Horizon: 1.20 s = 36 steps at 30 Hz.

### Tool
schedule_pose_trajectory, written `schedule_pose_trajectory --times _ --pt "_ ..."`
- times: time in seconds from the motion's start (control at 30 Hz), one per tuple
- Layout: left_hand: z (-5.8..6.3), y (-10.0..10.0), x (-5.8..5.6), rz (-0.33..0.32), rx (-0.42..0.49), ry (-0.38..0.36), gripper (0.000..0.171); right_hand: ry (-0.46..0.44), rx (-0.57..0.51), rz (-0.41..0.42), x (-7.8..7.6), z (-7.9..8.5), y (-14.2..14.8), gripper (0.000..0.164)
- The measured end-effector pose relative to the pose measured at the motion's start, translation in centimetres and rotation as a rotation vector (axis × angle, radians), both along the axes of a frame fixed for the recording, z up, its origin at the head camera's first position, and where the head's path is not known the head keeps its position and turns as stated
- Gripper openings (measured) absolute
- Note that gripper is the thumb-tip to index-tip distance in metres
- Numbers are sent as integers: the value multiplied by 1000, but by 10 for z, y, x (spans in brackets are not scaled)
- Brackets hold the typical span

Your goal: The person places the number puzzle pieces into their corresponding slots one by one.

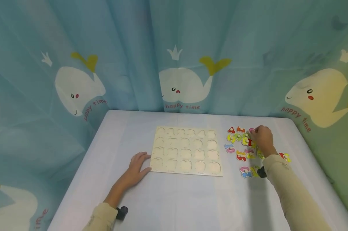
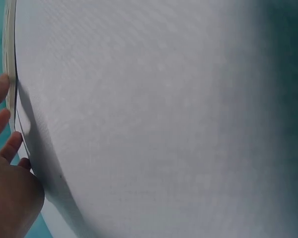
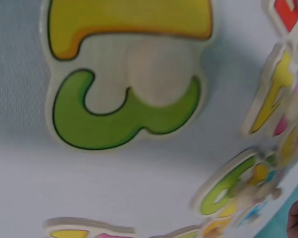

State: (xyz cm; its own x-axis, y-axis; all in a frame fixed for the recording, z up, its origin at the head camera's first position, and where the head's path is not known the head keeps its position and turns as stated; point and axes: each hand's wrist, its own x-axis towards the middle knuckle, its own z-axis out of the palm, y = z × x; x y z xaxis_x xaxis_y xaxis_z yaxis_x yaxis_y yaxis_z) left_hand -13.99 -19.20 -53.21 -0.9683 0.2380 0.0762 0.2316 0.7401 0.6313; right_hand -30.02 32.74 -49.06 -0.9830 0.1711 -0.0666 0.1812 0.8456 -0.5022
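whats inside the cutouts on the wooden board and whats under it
The wooden board has no number pieces in its cutouts; they show only pale, bare surfaces. Whatever lies under the board is covered by it and cannot be seen.

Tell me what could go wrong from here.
The pieces lie crowded, so the right hand, at a pink piece, might nudge its neighbours. The right sleeve reaches in beside others and could brush them. The left hand touches only the board's left edge, so the board might shift if pushed.
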Motion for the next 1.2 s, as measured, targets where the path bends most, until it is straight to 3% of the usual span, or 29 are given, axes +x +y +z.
schedule_pose_trajectory --times 0.2,0.43,0.57,0.7,0.9,1.07,1.2 --pt "2 -2 -3 -30 -41 20 51 52 10 165 -3 4 -35 28" --pt "4 -1 -4 2 -82 28 49 106 -56 321 -6 -10 -97 25" --pt "5 1 -5 -22 -107 56 49 95 -65 392 -3 -13 -134 26" --pt "8 4 -4 -60 -92 68 49 70 -88 418 2 -15 -161 24" --pt "5 7 -1 -87 -71 63 49 106 -111 457 9 -20 -187 20" --pt "4 6 1 -78 -100 0 50 90 -99 503 6 -23 -210 18" --pt "8 6 -1 -67 -100 6 49 124 -76 513 1 -25 -226 17"
